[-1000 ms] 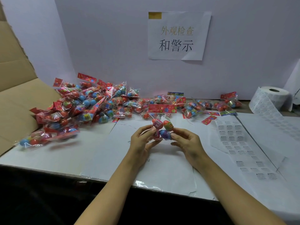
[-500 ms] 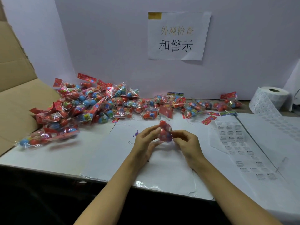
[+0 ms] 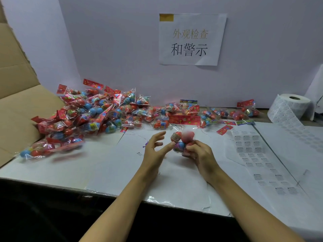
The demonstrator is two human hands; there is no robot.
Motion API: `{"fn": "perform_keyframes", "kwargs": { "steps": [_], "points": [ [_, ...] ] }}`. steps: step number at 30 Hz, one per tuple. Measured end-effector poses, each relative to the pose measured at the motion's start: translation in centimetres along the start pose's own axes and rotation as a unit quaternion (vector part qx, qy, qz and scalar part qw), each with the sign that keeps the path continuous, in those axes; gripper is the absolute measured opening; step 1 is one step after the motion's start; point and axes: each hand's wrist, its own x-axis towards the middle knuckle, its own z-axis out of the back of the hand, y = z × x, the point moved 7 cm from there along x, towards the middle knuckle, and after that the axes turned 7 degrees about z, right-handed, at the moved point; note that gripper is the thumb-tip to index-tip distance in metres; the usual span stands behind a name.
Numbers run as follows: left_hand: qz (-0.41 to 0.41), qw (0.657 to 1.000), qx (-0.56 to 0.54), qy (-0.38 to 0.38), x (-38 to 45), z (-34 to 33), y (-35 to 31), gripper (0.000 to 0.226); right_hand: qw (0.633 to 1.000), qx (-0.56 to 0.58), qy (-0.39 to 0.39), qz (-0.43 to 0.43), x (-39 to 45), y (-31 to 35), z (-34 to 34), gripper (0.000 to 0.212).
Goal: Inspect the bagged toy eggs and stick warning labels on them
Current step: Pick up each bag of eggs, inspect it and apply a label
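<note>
Released by left hand point(image 3: 153, 147), fingers spread; clear crinkly bag of red and blue plastic eggs point(image 3: 180, 141) pinched in right hand point(image 3: 199, 152). Light, slippery; best gripped around eggs.

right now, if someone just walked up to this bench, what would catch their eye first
First the big heap of bagged toy eggs, red and blue, spilling across the back left of the table. Next, at centre, the right hand gripping one bag of eggs while the left hand is spread open beside it. On the wall above hangs a paper sign.
</note>
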Motion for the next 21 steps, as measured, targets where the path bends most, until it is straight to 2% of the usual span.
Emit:
{"fn": "perform_keyframes", "kwargs": {
  "steps": [3, 6, 9, 16, 21],
  "points": [
    [0.053, 0.995, -0.066, 0.044, 0.1, -0.6, 0.7, 0.058, 1.0, 0.001, 0.007, 0.003, -0.1, 0.1, -0.2, 0.027],
    [0.043, 0.991, -0.087, 0.091, -0.3, -1.2, 0.4, 0.044, 1.0, -0.012, 0.022, 0.002, -0.1, 0.0, -0.4, 0.032],
    [0.039, 0.992, -0.089, 0.085, -0.6, -1.1, 0.2, 0.032, 0.999, -0.017, 0.034, -0.002, -0.2, 0.1, -0.7, 0.032],
    [0.043, 0.991, -0.096, 0.087, -0.6, -1.1, 0.1, 0.036, 0.999, -0.023, 0.036, -0.007, -0.4, 0.3, -0.8, 0.036],
    [0.044, 0.989, -0.117, 0.075, -0.6, -0.8, -0.2, 0.036, 0.997, -0.073, 0.034, 0.022, -0.7, 0.8, -0.8, 0.04]
  ]
}}
